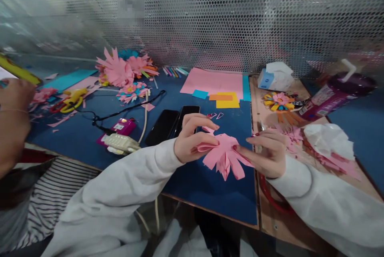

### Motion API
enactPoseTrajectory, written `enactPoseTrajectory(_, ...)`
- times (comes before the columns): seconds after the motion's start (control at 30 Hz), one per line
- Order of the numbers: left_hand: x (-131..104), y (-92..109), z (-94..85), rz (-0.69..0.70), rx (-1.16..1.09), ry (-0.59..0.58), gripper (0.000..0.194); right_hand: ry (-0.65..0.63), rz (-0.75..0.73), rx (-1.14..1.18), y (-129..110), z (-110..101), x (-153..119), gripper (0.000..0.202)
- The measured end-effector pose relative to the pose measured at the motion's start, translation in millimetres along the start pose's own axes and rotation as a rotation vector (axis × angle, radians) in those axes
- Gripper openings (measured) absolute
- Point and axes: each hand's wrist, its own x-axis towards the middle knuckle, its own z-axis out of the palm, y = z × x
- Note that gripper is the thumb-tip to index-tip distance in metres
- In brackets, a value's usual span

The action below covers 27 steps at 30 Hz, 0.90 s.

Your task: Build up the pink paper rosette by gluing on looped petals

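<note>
A pink paper flower with several long petals hangs over the blue board between my two hands. My left hand pinches its left side, thumb and fingers closed round a petal. On the right side my right hand grips the flower's edge, one fingertip pressing close to its centre; the underside of this grip is hidden. Just beyond the flower lie small pink paper loops. Two dark phones rest left of my left hand. Red-handled scissors lie partly under my right forearm.
Paper flowers, markers and coloured sheets line the back. A power strip with cables lies left. Right are a tissue box, a finished flower and a purple cup. Another person's hand is far left.
</note>
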Motion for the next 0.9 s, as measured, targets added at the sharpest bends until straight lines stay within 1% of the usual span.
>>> enactPoseTrajectory(0.1, -0.5, -1.0, -1.3, -0.001, 0.000, 0.002, 0.013, 0.098, -0.285, -0.095, -0.5, 0.0, 3.1, 0.012)
enactPoseTrajectory(0.13, -0.5, -1.4, -1.7, 0.002, 0.008, 0.001, 0.013, 0.097, -0.313, -0.110, -0.7, -0.1, 4.2, 0.012)
enactPoseTrajectory(0.23, 0.3, -1.9, -2.8, 0.016, 0.036, -0.016, 0.013, 0.063, -0.289, -0.089, -1.2, -0.6, 5.5, 0.011)
enactPoseTrajectory(0.33, 1.2, -1.4, -3.5, 0.021, 0.037, -0.005, 0.013, 0.041, -0.284, -0.087, -0.9, -0.8, 3.6, 0.011)
enactPoseTrajectory(0.4, 1.1, -0.7, -3.8, 0.013, 0.027, 0.007, 0.013, 0.035, -0.298, -0.105, -0.5, -0.5, 1.4, 0.013)
enactPoseTrajectory(0.53, -1.2, -0.1, -4.3, -0.009, 0.041, 0.003, 0.011, 0.043, -0.238, -0.071, -1.1, 0.1, -1.6, 0.013)
enactPoseTrajectory(0.6, -2.9, -0.7, -4.1, -0.027, 0.025, 0.011, 0.010, 0.029, -0.234, -0.066, -2.2, -0.2, -1.1, 0.014)
enactPoseTrajectory(0.7, -4.8, -1.9, -2.6, -0.075, -0.050, 0.071, 0.024, 0.019, -0.268, -0.066, -3.9, -1.0, 1.2, 0.016)
enactPoseTrajectory(0.73, -5.1, -2.1, -2.0, -0.074, -0.064, 0.081, 0.025, 0.025, -0.266, -0.052, -4.4, -1.0, 1.9, 0.016)
enactPoseTrajectory(0.9, -3.5, -0.7, -1.3, 0.002, 0.003, 0.020, 0.010, 0.037, -0.195, 0.020, -4.4, -1.0, 0.6, 0.015)
